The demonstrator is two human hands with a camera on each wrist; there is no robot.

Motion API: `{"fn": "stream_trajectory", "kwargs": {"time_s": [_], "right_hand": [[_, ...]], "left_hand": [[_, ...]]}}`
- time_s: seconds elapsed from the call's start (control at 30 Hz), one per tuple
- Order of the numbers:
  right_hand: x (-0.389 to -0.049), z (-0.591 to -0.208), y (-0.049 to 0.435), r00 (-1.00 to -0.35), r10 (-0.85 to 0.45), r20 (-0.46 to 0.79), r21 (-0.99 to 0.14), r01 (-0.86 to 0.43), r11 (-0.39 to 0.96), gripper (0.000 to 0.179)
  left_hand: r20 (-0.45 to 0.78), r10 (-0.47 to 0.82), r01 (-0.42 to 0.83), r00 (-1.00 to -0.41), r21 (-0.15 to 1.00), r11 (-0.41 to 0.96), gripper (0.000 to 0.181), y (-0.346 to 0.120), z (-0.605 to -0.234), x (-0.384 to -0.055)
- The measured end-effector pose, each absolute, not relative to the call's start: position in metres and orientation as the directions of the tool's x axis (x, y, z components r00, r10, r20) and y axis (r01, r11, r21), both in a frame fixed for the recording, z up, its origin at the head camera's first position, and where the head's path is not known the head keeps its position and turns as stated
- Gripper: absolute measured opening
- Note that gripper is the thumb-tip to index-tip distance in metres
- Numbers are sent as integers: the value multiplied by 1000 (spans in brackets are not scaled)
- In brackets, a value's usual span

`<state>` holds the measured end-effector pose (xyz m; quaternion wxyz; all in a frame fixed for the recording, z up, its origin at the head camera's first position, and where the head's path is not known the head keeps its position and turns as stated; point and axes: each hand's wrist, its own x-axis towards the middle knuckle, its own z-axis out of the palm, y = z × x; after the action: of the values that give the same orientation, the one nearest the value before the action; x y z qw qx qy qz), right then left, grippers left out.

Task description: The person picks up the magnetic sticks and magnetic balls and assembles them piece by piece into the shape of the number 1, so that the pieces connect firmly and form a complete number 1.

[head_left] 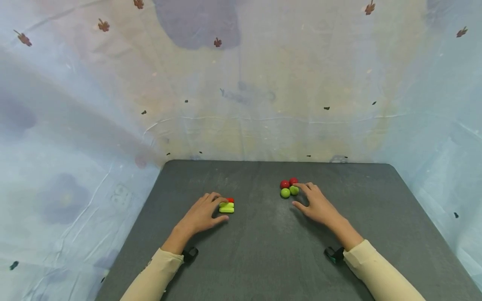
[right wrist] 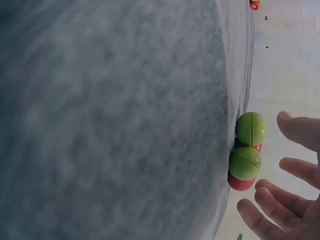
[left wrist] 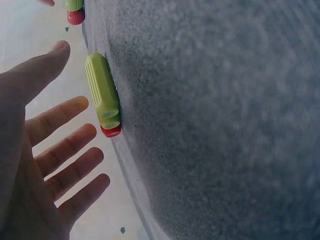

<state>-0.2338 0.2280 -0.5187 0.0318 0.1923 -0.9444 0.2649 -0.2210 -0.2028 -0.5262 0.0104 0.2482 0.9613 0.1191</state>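
On the left of the table, two yellow-green ribbed sticks (head_left: pixel 226 210) lie side by side with a red piece (head_left: pixel 230 200) behind them, partly hidden by fingers. My left hand (head_left: pixel 203 213) hovers beside them, fingers spread and thumb apart; the left wrist view shows a gap between the hand (left wrist: pixel 45 165) and the nearest yellow-green stick (left wrist: pixel 101 85). Toward the right sit two green balls (head_left: pixel 285 193) in front of two red balls (head_left: pixel 284 184), grouped closely. My right hand (head_left: pixel 318 205) is at their right, fingers loosely bent, holding nothing. Seams mark the green balls (right wrist: pixel 251 128).
Everything rests on a dark grey table (head_left: pixel 256 259) with rounded far corners. A pale patterned sheet (head_left: pixel 263 83) hangs behind the table and along both sides. Black bands (head_left: pixel 334 254) with small devices sit at both wrists.
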Motion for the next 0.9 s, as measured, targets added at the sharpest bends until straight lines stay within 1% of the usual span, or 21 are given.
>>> {"fn": "stream_trajectory", "kwargs": {"time_s": [0.17,0.67,0.9], "right_hand": [[-240,-521,224,-925,-353,140,-511,-373,774,64],[-249,-523,207,-924,-374,75,-559,-350,752,60],[-252,-522,203,-924,-380,40,-576,-333,747,58]], "left_hand": [[41,478,473,-878,244,847,53,-200,-527,-222],[48,508,506,-860,201,839,38,-193,-526,-224],[32,524,521,-851,176,835,37,-191,-528,-225]]}}
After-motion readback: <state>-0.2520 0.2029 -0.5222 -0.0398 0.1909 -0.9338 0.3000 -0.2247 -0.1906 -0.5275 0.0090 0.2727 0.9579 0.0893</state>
